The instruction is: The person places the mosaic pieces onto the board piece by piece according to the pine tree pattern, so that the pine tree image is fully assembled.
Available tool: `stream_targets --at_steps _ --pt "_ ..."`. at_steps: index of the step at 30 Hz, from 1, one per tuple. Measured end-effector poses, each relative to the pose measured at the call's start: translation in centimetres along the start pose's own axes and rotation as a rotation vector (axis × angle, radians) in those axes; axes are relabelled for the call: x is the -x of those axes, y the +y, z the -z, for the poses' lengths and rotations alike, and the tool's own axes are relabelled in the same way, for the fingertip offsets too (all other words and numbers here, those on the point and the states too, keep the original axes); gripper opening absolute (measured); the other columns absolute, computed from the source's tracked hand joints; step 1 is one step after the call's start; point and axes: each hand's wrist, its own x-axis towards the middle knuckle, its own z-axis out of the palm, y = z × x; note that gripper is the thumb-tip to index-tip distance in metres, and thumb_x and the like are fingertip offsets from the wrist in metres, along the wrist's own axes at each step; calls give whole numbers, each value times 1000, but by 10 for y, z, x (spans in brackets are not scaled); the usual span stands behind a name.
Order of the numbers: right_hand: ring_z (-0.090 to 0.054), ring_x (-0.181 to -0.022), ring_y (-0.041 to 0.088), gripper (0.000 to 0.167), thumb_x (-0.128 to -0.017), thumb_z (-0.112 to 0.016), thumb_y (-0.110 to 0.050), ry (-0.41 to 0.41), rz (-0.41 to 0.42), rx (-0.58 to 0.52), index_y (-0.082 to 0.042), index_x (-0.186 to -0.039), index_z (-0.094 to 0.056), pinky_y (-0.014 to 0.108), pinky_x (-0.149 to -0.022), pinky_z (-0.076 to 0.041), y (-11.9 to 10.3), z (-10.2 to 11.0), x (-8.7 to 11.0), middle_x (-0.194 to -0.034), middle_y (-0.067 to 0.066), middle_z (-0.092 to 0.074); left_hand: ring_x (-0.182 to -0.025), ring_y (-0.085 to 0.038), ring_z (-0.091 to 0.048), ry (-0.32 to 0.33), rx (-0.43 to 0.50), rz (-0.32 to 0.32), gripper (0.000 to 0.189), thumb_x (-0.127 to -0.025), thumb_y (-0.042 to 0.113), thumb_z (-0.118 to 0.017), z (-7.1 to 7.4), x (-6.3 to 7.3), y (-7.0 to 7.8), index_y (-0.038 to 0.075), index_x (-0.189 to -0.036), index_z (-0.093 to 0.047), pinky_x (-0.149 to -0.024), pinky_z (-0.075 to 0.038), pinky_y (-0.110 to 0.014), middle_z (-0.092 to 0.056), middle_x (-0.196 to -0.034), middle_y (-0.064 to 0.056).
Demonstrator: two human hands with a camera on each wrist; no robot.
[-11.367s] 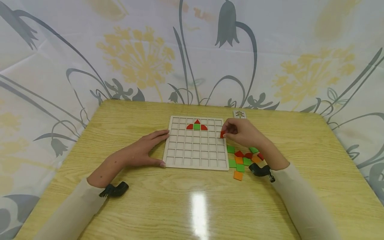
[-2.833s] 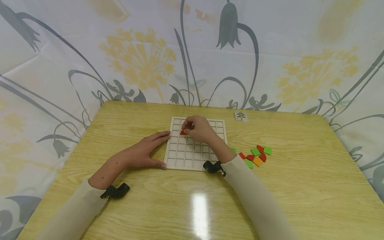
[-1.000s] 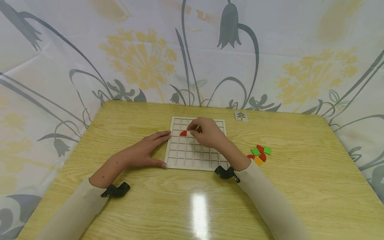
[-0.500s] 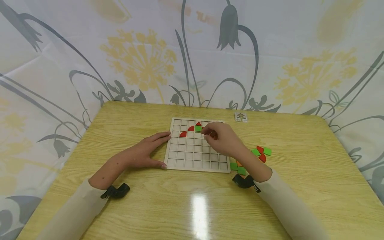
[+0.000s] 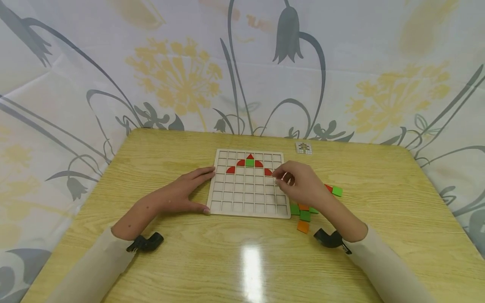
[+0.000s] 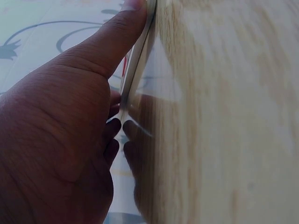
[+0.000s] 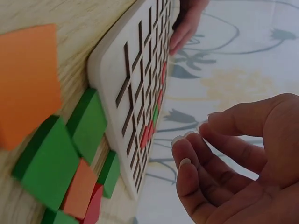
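Observation:
My left hand [image 5: 179,191] steadies the pale square grid board [image 5: 242,206], fingers at its left edge and thumb near the front left corner. On the board sit a red triangle [image 5: 250,157], a green square [image 5: 249,163] below it, and red quarter-round tiles on both sides, including a lower left one [image 5: 230,170] and a lower right one [image 5: 268,172]. My right hand [image 5: 299,181] hovers over the board's right edge, fingertips beside the lower right red tile. In the right wrist view its fingers [image 7: 187,154] are loosely bent with nothing between them.
Loose green tiles [image 5: 305,215], an orange tile [image 5: 303,227] and red ones lie right of the board, partly hidden by my right hand. A small patterned card [image 5: 303,147] lies behind them. A floral cloth [image 5: 242,84] hangs beyond the table's back edge.
My right hand has moved right across the board, from the middle to the right edge, uncovering the triangle, green square and right-hand red tiles. The left hand has stayed still.

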Motion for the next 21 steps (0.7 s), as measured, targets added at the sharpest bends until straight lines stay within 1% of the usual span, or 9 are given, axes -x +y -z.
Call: stream_targets --at_steps 3,8,14,21 --pt "-67 -86 18 13 -98 -71 -2 -8 -9 6 -1 -110 -77 31 -70 -55 5 2 7 -105 6 -74 -161 -36 -21 1 -1 -2 111 -88 60 -81 0 1 0 12 -170 -25 -125 -30 -58 -16 -178 -4" --pt "-67 -83 16 11 -97 -73 -2 -7 2 35 -3 -106 -79 30 -67 -54 13 6 19 -103 5 -76 -161 -34 -21 7 -11 -2 111 -88 60 -82 -1 0 -1 12 -171 -24 -125 -30 -58 -16 -178 -4" --pt "-63 -78 12 12 -93 -77 1 -21 20 34 -6 -102 -80 27 -64 -52 20 10 34 -101 4 -75 -161 -34 -22 3 -18 5 112 -88 61 -82 0 0 -1 13 -171 -24 -125 -30 -57 -16 -178 -3" --pt "-61 -77 11 12 -90 -82 -3 -52 -4 83 -8 -101 -81 28 -67 -54 24 8 50 -97 1 -71 -161 -34 -22 2 -13 4 112 -87 62 -81 0 1 -2 14 -171 -23 -125 -30 -58 -16 -178 -3"
